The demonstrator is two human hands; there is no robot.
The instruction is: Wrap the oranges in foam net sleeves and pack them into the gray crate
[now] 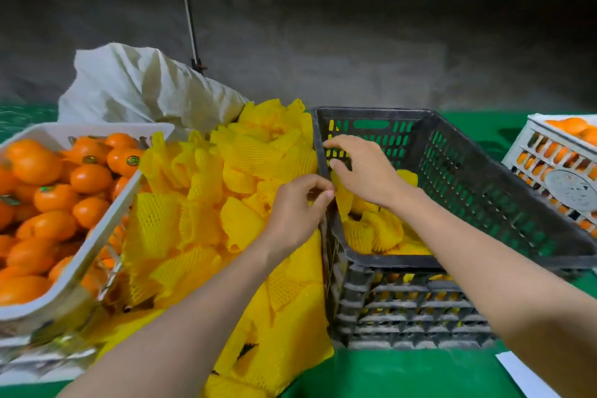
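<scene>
— Where are the hands?

— Both at the gray crate's [484,191] left wall. The left hand [297,207], fingers curled, pinches a yellow foam sleeve [342,197] right against the rim. The right hand [365,168] arches just above that sleeve, inside the crate; whether it grips anything, I cannot tell.

— And the oranges?

— Loose oranges [55,197], too many to count, fill one white crate [106,220] well left of the hands. Wrapped oranges [371,233] lie in the gray crate below the right wrist; their number is unclear.

— The rest?

— One heap of sleeves [206,203] between the two crates, one white sack [135,84] behind it, a second white crate [549,168] of oranges far right, all on a green surface [403,375].
</scene>
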